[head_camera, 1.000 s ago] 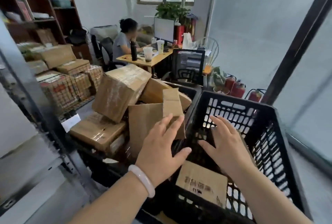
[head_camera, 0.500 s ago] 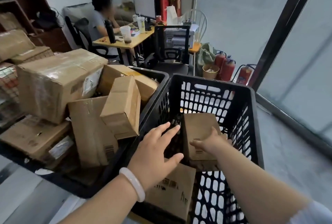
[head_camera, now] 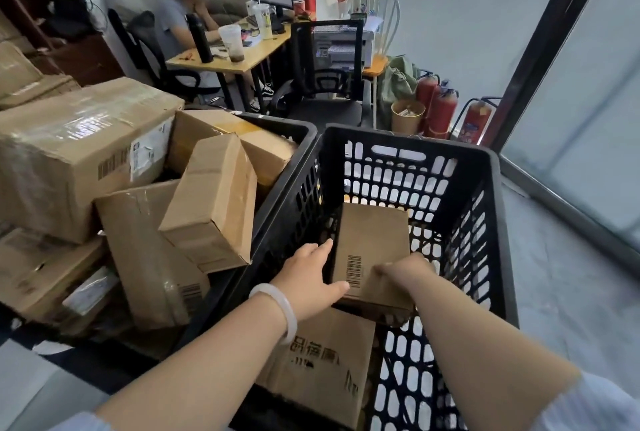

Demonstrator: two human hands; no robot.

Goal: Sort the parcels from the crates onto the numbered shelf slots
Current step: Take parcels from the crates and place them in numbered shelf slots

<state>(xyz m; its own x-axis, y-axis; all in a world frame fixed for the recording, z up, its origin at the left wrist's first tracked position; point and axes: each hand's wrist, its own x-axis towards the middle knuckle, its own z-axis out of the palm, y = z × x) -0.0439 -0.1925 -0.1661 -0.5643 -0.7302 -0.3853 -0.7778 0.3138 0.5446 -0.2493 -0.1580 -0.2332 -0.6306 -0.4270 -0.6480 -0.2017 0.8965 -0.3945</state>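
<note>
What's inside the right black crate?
Two boxes: a barcoded box gripped by the left hand and right hand, and a printed box partly beneath it, nearer the camera. Whatever lies under them is covered.

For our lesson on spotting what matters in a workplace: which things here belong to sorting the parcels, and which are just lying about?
Job: small parcel held by left hand and right hand; black crate; piled boxes in left crate.
Lying about: fire extinguishers; desk; printer; office chair.
</note>
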